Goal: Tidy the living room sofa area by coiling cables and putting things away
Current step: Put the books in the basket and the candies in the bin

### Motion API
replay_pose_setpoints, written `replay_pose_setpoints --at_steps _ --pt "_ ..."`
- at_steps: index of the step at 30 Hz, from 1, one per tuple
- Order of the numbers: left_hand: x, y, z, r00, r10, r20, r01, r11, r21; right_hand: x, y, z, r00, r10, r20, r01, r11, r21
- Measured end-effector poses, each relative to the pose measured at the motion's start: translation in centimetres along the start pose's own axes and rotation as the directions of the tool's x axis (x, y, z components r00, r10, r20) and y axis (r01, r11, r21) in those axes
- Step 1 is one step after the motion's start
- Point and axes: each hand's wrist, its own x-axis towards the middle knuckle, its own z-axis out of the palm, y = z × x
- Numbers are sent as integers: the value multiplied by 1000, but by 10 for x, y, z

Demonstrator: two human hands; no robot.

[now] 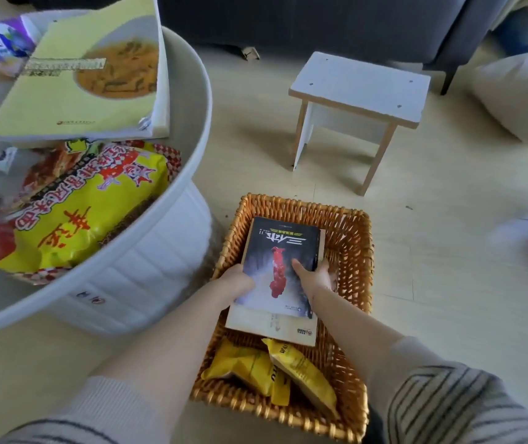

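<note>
Books: dark-covered one stacked on a pale one, lying inside basket on the floor. Left of basket: round white table bearing yellow book and snack bag. Left hand grips the stack's left edge; right hand grips its right edge. Yellow packets in basket's near end. Stool beyond basket.
</note>
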Motion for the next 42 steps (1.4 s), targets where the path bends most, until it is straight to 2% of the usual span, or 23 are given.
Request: replay_pose_setpoints --at_steps 3,6,9,12,15,17,20,23,27,29,30,31,33,35,37,39,42 --pt "-2 18 -7 996 52 -69 -49 998 43 -1 -9 -4 992 123 26 -122 992 -42" --pt "-17 29 -24 988 130 -89 -121 988 100 -12 -21 -8 993 118 19 -115 985 -126" --pt "-51 37 -46 964 247 -99 -238 967 91 -34 -44 -19 999 -19 -35 17 998 -67" --pt "-96 47 -67 917 368 -154 -359 930 82 -66 -72 -40 983 -181 23 179 980 87" --pt "-152 54 -85 873 438 -217 -441 897 34 -109 -112 -64 936 -344 69 336 936 107" --pt "-190 57 -95 861 465 -204 -471 882 22 -139 -147 -78 892 -437 113 424 897 124" --pt "-237 66 -108 821 555 -136 -544 832 112 -180 -199 -92 798 -584 151 567 811 144" --pt "-270 79 -132 747 628 -216 -615 777 134 -218 -237 -97 704 -675 223 646 738 195" --pt "-280 89 -188 674 586 -450 -648 762 23 -255 -254 -97 629 -736 251 709 675 203" --pt "-265 87 -227 601 500 -624 -620 784 30 -267 -259 -93 582 -783 220 780 614 123" --pt "-250 83 -247 586 436 -683 -569 821 35 -268 -262 -87 557 -799 226 813 581 49" --pt "-233 78 -264 596 370 -713 -500 866 32 -268 -266 -80 535 -807 251 839 543 -41" --pt "-200 63 -284 667 217 -713 -319 948 -10 -261 -267 -57 515 -787 339 855 444 -268" --pt "-180 55 -289 687 131 -715 -222 975 -34 -250 -260 -34 554 -728 404 819 388 -423" --pt "-173 54 -290 669 125 -732 -244 968 -57 -241 -252 -22 596 -691 410 788 406 -462" --pt "-171 57 -294 670 102 -735 -256 961 -100 -237 -251 -21 609 -678 411 780 419 -464" --pt "-166 54 -300 714 62 -698 -204 971 -123 -235 -252 -21 617 -663 425 777 427 -462"
